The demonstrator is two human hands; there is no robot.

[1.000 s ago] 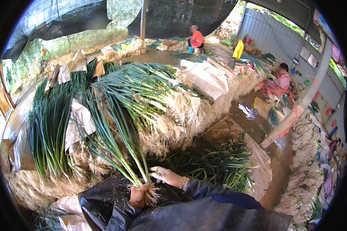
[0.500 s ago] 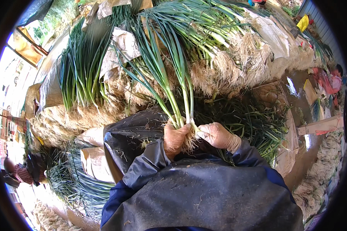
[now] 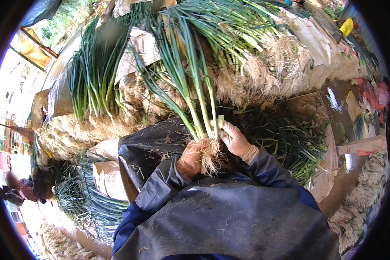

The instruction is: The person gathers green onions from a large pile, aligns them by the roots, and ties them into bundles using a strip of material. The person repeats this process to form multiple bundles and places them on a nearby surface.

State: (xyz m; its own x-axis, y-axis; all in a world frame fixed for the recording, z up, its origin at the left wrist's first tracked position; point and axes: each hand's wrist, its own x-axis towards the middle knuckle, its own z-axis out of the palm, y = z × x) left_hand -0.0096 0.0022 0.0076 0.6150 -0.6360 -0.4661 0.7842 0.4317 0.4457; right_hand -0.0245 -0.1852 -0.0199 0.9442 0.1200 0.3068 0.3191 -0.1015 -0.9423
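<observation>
My left hand (image 3: 190, 158), in a thin pale glove, is closed around the white lower ends of a few green onions (image 3: 198, 115). Their long green leaves point up and away from me, and a tuft of pale roots (image 3: 213, 158) hangs out beside the fingers. My right hand (image 3: 237, 141), gloved as well, is closed right beside the stems. Between its thumb and fingers pokes out a short, pale green piece of onion leaf (image 3: 220, 121). Whether that piece is still joined to the bunch I cannot make out.
A long heap of green onions (image 3: 229, 32), roots toward me, lies ahead. Another bunch (image 3: 93, 78) rests at its left. Loose green leaves (image 3: 286, 138) cover the ground at my right. Black plastic sheeting (image 3: 151, 141) lies before me. A person (image 3: 30, 188) is at the far left.
My right hand has moved up along the stems, now with a pale green leaf piece showing in it. The left hand has turned slightly, and the roots show more fully.
</observation>
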